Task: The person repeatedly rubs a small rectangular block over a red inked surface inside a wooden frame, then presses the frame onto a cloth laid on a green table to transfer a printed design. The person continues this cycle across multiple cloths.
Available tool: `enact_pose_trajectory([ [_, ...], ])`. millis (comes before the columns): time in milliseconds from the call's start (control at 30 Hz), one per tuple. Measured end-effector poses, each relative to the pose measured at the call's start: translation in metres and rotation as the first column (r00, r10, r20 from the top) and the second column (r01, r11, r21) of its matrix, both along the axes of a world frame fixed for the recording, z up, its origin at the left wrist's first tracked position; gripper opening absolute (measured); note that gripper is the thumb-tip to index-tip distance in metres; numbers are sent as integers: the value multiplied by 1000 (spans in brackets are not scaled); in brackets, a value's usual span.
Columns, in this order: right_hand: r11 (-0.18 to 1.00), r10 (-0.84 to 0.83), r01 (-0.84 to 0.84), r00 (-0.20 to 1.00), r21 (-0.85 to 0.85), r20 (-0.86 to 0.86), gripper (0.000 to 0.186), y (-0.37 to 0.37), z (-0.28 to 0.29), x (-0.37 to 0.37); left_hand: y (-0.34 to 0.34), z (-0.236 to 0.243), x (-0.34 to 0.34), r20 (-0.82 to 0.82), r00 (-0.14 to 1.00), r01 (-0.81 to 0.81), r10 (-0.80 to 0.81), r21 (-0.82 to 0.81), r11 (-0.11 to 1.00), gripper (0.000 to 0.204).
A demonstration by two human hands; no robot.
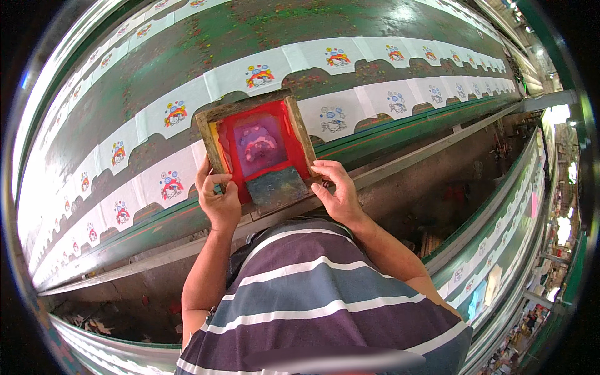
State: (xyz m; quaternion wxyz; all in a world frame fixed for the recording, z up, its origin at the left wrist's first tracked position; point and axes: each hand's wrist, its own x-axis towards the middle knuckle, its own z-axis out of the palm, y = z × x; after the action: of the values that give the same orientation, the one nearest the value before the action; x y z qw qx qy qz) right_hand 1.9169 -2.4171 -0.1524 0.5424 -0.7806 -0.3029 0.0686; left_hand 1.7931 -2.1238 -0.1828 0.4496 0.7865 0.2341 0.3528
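A wooden screen-printing frame lies in front of me over the near edge of the long green table. Its mesh is coated red around a purple window with a pinkish patch. A dark, flat, squarish piece, perhaps a squeegee, rests in the near end. My left hand grips the frame's near left corner, thumb and fingers bent. On the opposite side, the fingers of my right hand close round the near right corner. What lies beneath the frame is hidden.
White fabric pieces with coloured prints run in rows along the green table. Those right of the frame show only blue and dark parts. A rail follows the table's edge. Behind me stands another table with printed pieces.
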Motion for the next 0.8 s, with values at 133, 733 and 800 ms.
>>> enact_pose_trajectory([
  [133, 999, -26, 27, 1000, 35, -13, 42, -45, -4, 29, -48, -1, 41, 4, 1000, 11, -11, 10, 1000, 24],
  [733, 990, 121, -119, 992, 71, -20, 43, -180, -2, 143, -158, -40, 143, 101, 995, 35, 2, -368, 929, 21],
  [800, 989, 134, -133, 991, 71, -19, 42, -181, -2, 146, -156, -42, 143, 110, 994, 37, 2, -356, 934, 21],
])
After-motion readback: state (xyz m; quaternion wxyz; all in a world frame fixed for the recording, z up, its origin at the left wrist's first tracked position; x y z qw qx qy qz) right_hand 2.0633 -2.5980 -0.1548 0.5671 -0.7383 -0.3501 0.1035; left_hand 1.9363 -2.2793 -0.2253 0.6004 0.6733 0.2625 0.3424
